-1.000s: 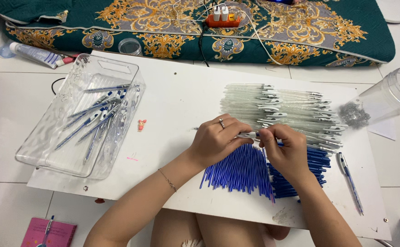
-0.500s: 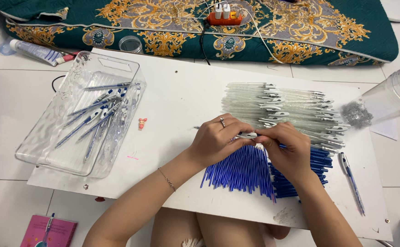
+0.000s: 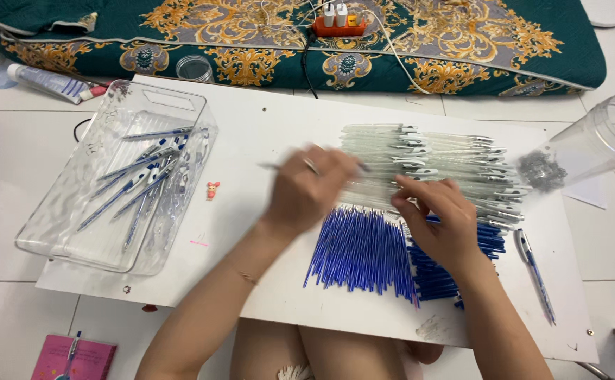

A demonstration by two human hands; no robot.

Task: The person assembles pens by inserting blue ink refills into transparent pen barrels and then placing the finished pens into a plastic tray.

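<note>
A white board (image 3: 265, 127) lies on a pale tiled floor (image 3: 12, 176) and serves as the work surface; a person sits at its near edge, knees showing under it. Behind the board runs a teal and gold patterned mattress (image 3: 462, 42) w/ an orange power strip (image 3: 338, 25) and white cables on top. A tube (image 3: 47, 81) lies on the floor at far left, a small clear cup (image 3: 195, 68) just beside the mattress edge. A pink notebook (image 3: 75, 357) sits on the tiles bottom left.

Left hand (image 3: 307, 186) is over the board's middle, blurred, fingers closed on a thin pen part (image 3: 272, 167) that sticks out to the left. Right hand (image 3: 440, 218) rests on the stacks, fingers curled down touching the pile; can't tell if it grips anything.

Under the hands: a row of clear pen barrels (image 3: 427, 158) on the far side, a fan of blue refills (image 3: 360, 250) on the near side, the two just beside each other. One finished pen (image 3: 533, 271) lies apart near the board's right edge.

Left on the board: a clear plastic tray (image 3: 75, 232) w/ several assembled blue pens (image 3: 142, 179) lying slantwise in it. A tiny pink figure (image 3: 212, 190) lies between tray and hands. A clear jar (image 3: 603, 144) lies tipped at far right, small dark bits (image 3: 541, 170) at its mouth.
</note>
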